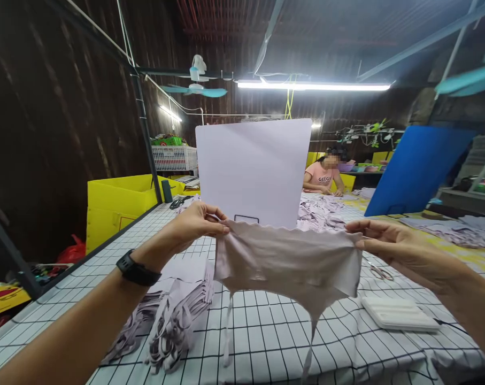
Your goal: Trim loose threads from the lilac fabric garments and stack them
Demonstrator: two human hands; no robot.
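I hold a pale lilac garment (286, 262) stretched out in the air above the checked table (266, 331). My left hand (196, 222) pinches its upper left corner, and a black watch sits on that wrist. My right hand (390, 243) pinches the upper right corner. Thin straps hang down from the garment's lower edge toward the table. Just behind the garment stands an upright white board (254, 168).
A stack of similar lilac pieces (174, 315) lies at the lower left. A white flat box (398, 313) and scissors (380, 271) rest on the right. A yellow bin (120, 203), a blue board (416, 168) and a seated person (322, 176) are farther back.
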